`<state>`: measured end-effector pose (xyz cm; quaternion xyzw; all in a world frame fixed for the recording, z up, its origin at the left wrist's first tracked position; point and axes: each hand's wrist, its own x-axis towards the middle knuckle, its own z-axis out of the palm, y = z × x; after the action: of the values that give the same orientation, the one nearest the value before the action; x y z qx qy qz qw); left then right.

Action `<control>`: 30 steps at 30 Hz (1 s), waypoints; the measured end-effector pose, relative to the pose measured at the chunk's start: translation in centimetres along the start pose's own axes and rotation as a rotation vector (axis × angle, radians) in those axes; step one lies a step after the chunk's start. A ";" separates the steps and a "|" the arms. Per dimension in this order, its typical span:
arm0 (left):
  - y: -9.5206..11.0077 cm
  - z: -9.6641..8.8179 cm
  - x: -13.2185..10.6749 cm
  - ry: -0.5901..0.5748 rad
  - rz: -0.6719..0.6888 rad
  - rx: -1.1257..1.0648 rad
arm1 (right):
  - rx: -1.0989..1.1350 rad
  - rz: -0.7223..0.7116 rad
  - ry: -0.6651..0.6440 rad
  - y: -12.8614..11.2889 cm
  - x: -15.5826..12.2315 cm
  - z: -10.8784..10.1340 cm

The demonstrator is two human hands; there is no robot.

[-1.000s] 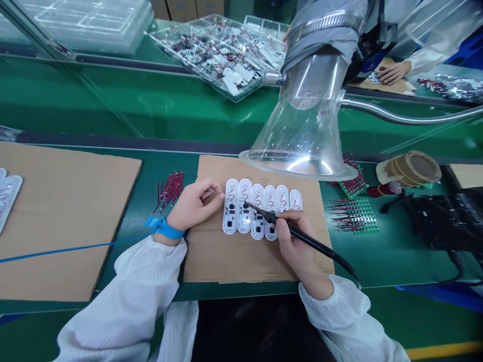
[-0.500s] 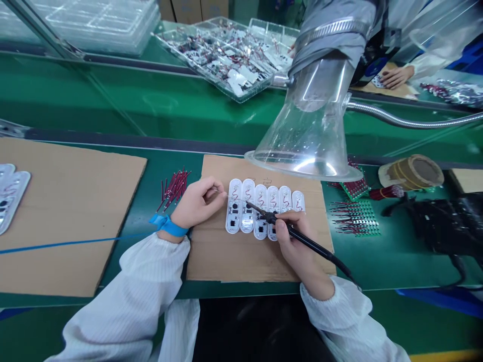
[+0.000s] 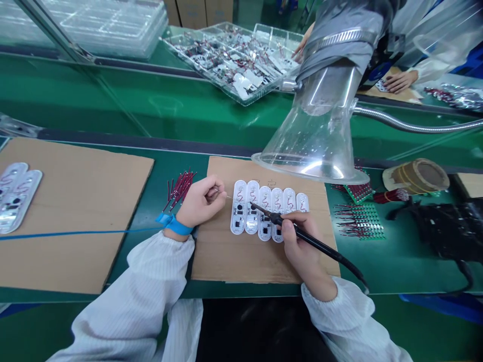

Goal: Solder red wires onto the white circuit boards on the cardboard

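Observation:
My left hand (image 3: 202, 203) pinches a thin solder wire (image 3: 222, 193) in its fingertips, with the wire's end just left of a row of white oval LED circuit boards (image 3: 264, 211). These boards lie joined side by side on a cardboard sheet (image 3: 256, 256). My right hand (image 3: 298, 236) grips a black soldering iron (image 3: 313, 241) like a pen. Its tip rests at the second board from the left, among the red wires. A blue wrist strap (image 3: 177, 226) circles my left wrist, and its blue cord runs off to the left.
A clear fume hood (image 3: 313, 136) hangs just above the boards. A bunch of red-sleeved parts (image 3: 180, 188) lies left of my hand, and pin-filled green boards (image 3: 360, 221) lie to the right. Further away stand a parts tray (image 3: 230, 60) and a co-worker's hand (image 3: 400, 80).
The whole scene has drifted right in the view as my head turned. Both hands stay in the same place relative to the boards, and the iron tip remains at the second board.

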<state>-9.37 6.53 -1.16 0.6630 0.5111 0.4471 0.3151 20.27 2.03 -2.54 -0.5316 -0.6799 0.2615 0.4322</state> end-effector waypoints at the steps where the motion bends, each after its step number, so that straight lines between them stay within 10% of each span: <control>1: 0.0 0.0 0.0 -0.009 0.003 0.006 | -0.004 0.006 0.006 0.2 0.0 -0.1; 30: -0.3 0.1 0.1 -0.027 0.018 0.025 | 0.089 0.056 -0.023 0.3 -0.3 0.3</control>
<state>-9.39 6.72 -1.38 0.6775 0.5064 0.4345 0.3094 20.22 1.83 -3.01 -0.5277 -0.6572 0.3098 0.4401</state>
